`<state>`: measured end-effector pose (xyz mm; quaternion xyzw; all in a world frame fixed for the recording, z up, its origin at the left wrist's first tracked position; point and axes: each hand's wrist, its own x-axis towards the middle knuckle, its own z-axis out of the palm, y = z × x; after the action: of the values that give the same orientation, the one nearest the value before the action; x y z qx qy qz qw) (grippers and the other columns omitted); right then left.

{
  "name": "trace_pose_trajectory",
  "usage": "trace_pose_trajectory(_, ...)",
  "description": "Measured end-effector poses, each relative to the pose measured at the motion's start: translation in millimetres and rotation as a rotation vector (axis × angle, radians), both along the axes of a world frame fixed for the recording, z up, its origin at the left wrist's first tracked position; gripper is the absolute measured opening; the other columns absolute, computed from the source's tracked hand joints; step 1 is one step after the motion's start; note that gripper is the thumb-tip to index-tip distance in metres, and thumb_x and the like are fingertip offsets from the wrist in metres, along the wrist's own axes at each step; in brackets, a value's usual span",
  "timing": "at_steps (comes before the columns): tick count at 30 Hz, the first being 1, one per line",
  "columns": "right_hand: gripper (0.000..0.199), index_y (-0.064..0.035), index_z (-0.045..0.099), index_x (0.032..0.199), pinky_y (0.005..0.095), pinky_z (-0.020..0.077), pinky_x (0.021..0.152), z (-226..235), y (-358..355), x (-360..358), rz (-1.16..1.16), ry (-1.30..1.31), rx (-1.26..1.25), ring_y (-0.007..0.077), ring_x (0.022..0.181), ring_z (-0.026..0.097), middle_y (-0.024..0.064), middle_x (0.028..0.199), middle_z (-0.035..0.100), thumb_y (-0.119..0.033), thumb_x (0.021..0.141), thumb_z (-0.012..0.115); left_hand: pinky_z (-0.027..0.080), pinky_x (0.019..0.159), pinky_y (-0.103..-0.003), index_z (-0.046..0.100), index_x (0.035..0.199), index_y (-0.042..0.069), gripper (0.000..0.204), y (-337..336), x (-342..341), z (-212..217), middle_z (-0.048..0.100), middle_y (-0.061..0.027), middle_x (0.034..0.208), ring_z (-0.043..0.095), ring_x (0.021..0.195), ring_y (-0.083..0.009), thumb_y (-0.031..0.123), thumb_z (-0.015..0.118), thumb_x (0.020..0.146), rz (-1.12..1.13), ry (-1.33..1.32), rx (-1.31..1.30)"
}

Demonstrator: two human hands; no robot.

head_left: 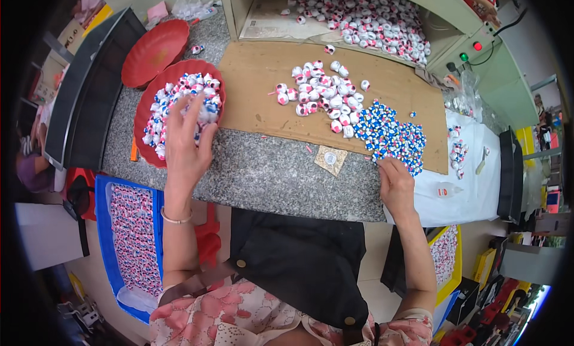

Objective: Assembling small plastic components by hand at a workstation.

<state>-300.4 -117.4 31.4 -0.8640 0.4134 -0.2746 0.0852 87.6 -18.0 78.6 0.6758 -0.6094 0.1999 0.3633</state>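
Observation:
My left hand [189, 139] is over a red scalloped bowl [139, 122], its fingers spread and a little blurred. Small white figurines with blue and pink parts [160, 110] fill this bowl, and some lie right under my fingers. On the right, my right hand [397, 187] has thumb and fingertips pinched together at the near edge of a heap of small blue-and-white pieces [388, 130]. Whatever is between those fingertips is too small or hidden to make out. Behind that heap lies a pile of rounded white pieces with pink and dark spots [326, 89].
Brown cardboard [257, 101] covers part of the speckled stone table [269, 172]. Another red bowl [155, 50] stands behind the filled one. Far back, a cabinet opening [365, 17] holds many white-and-pink pieces. A small bottle [448, 190] lies at right; a blue crate [103, 226] sits below left.

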Motion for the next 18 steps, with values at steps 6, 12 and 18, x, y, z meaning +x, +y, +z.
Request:
trace_pose_trajectory(6,0.026,-0.0004,0.065,0.107,0.0412,0.0526,0.073,-10.2,-6.6,-3.2,0.057,0.177,0.049,0.0349,0.086,0.064,0.0165,0.097,0.062,0.006,0.082,0.065,0.054,0.070,-0.039,0.067,0.099,0.003,0.015,-44.3,-84.9,-33.5,0.066,-0.0142,0.099,0.066,0.082,-0.0314,0.006,0.070,0.084,-0.498,0.322,0.173)
trace_pose_trajectory(12,0.028,0.0005,0.065,0.104,0.0423,0.0516,0.072,-9.1,-7.1,2.8,0.099,0.233,-0.054,0.0317,0.083,0.062,0.0150,0.088,0.057,0.008,0.078,0.060,0.052,0.073,-0.045,0.063,0.100,0.005,0.018,-116.4,-146.6,-66.7,0.060,-0.0142,0.095,0.064,0.086,-0.0339,0.014,0.068,0.085,-0.536,0.141,0.401)
trace_pose_trajectory(18,0.024,-0.0007,0.063,0.105,0.0435,0.0513,0.075,-12.1,-17.1,-6.5,0.198,0.365,-0.109,0.0333,0.087,0.063,0.0166,0.096,0.060,0.004,0.081,0.061,0.054,0.078,-0.037,0.061,0.109,0.001,0.020,-99.8,-121.6,-58.6,0.061,-0.0112,0.103,0.066,0.092,-0.0268,0.006,0.065,0.089,-0.732,0.623,0.409)
